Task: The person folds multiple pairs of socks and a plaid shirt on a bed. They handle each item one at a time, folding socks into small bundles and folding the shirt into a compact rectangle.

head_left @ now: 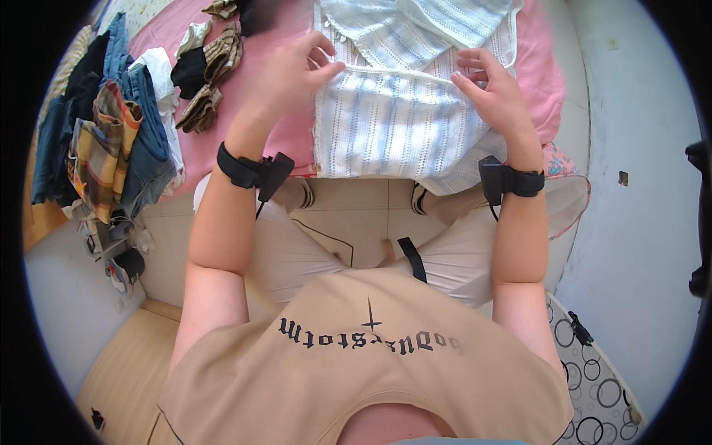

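Observation:
A white and light-blue striped garment (400, 119) of openwork fabric lies spread in front of me, its upper part folded over and its lower edge hanging past the front of the pink-covered surface. A white-trimmed edge runs across its middle. My left hand (297, 74) is at the left end of that trim, slightly blurred, with thumb and curved fingers apart. At the right end my right hand (495, 93) is over the fabric, its fingers loosely bent and apart from the thumb. Neither hand visibly grips the cloth. Both wrists wear black straps with small black boxes.
Pink cloth (278, 144) covers the surface. To the left lie rolled brown and black socks (211, 67) and a heap of clothes with jeans (148, 159) and a plaid garment (104, 148). A pale wall (638, 222) rises at the right.

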The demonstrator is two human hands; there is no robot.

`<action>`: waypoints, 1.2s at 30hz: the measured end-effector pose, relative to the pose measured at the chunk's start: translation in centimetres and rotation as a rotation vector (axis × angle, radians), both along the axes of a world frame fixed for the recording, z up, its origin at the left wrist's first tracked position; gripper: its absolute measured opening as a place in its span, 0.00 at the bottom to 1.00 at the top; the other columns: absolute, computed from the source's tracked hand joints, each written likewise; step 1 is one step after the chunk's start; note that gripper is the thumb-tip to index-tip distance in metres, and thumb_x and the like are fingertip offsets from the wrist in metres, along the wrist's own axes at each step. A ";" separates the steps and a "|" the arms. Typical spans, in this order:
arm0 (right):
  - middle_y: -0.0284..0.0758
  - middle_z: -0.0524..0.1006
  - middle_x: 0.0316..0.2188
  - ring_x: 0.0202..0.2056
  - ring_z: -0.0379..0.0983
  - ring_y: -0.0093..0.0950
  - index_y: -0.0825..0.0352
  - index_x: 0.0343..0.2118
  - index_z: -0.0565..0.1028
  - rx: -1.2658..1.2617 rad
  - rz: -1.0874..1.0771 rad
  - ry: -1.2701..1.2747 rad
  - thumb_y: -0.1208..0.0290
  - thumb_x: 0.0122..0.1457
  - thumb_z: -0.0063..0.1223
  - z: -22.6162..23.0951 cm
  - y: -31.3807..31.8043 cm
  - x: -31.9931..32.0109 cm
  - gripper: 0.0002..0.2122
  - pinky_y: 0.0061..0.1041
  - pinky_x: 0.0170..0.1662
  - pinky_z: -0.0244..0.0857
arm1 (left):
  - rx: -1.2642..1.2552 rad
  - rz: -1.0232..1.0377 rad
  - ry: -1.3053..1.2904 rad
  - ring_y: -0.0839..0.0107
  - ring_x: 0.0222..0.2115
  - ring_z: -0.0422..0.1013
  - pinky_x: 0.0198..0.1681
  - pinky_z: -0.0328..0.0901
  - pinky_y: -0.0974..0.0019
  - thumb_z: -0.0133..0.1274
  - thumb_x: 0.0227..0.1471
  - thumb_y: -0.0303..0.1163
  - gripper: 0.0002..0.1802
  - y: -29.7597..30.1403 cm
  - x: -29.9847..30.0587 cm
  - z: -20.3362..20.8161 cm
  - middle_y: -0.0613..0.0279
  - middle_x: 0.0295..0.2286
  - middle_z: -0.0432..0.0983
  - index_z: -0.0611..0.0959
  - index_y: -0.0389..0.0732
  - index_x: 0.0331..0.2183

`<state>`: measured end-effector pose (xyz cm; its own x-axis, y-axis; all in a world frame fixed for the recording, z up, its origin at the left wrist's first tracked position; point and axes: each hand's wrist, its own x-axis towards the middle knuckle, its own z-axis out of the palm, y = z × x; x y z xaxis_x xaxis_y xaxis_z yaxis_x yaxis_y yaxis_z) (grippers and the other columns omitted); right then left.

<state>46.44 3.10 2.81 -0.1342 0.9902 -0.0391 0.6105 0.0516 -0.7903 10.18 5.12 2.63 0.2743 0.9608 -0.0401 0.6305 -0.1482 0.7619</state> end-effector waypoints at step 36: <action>0.41 0.87 0.33 0.40 0.85 0.44 0.61 0.51 0.82 0.085 -0.109 -0.301 0.66 0.63 0.64 0.1 3.1 -2.0 0.14 0.41 0.47 0.77 | -0.151 0.114 -0.481 0.80 0.32 0.69 0.34 0.65 0.69 0.63 0.59 0.25 0.19 3.1 0.4 -2.3 0.68 0.34 0.76 0.82 0.39 0.52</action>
<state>44.46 6.15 2.88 -0.0218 0.9995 0.0227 0.8218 0.0308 -0.5689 10.54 8.21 0.32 0.1897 0.9789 -0.0760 0.2094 0.0353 0.9772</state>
